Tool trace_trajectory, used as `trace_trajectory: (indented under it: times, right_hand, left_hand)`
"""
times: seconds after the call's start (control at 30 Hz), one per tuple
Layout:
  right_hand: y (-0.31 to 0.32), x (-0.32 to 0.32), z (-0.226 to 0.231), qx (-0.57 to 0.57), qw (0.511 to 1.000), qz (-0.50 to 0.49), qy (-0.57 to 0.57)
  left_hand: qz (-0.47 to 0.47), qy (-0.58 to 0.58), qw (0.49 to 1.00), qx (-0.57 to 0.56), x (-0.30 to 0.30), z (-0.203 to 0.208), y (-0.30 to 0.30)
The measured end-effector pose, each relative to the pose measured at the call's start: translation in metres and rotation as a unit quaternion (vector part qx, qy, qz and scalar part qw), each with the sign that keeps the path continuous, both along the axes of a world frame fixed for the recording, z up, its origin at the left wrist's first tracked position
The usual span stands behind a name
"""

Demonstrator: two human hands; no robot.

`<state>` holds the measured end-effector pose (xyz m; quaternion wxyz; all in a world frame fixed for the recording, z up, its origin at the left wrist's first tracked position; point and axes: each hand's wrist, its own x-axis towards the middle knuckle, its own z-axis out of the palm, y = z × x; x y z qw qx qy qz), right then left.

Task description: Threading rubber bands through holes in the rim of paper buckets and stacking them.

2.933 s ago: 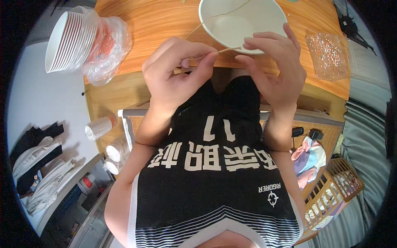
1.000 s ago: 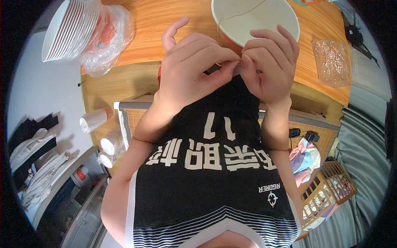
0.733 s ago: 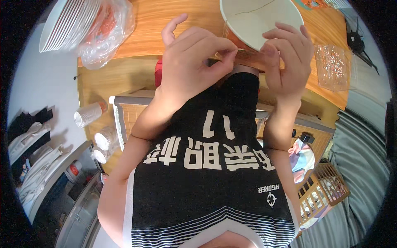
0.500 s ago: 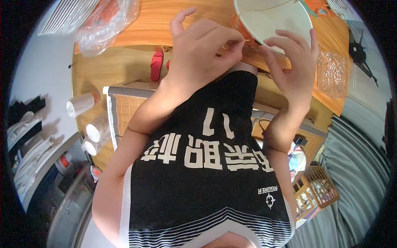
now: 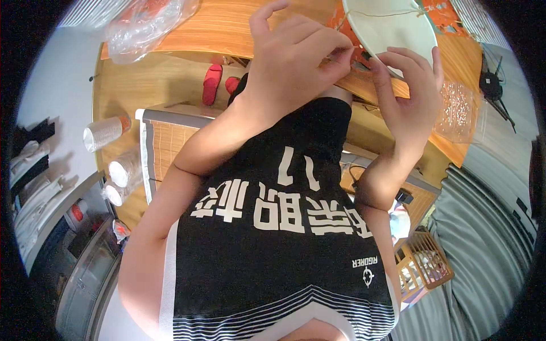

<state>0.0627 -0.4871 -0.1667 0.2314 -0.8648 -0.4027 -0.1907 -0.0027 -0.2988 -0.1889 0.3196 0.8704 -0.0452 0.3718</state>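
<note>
My left hand (image 5: 301,59) is raised over the table's near edge, its thumb and forefinger pressed together. What they pinch, if anything, is too small to make out. A short gap away, the thumb and forefinger of my right hand (image 5: 410,94) are also drawn together, the other fingers curved upward. Whatever lies between those fingertips is hidden. Just behind both hands stands a paper bucket (image 5: 392,37), white inside and orange-red outside. A thin tan cord (image 5: 387,13) stretches across its mouth.
A crumpled clear plastic bag (image 5: 145,34) lies on the wooden table (image 5: 219,31) at left. At right are a clear plastic tray (image 5: 455,113) and a black device with thin legs (image 5: 492,86). Below are red slippers (image 5: 212,85), stacked clear cups (image 5: 105,134) and a wooden basket (image 5: 429,264).
Both hands and the bucket appear slightly farther right as the whole view shifts a little. A small pale tip that showed at my left fingertips is out of sight.
</note>
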Motion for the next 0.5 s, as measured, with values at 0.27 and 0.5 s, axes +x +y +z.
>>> trace_trajectory:
  times: [0.27, 0.5]
  right_hand:
    - [0.004, -0.001, 0.002, 0.008, 1.000, -0.002, 0.000]
    - [0.003, -0.003, 0.003, 0.001, 0.999, 0.022, 0.023]
  left_hand:
    - [-0.003, -0.006, 1.000, 0.000, 0.004, -0.004, -0.001]
    - [-0.001, -0.209, 0.971, 0.116, 0.026, -0.052, 0.008]
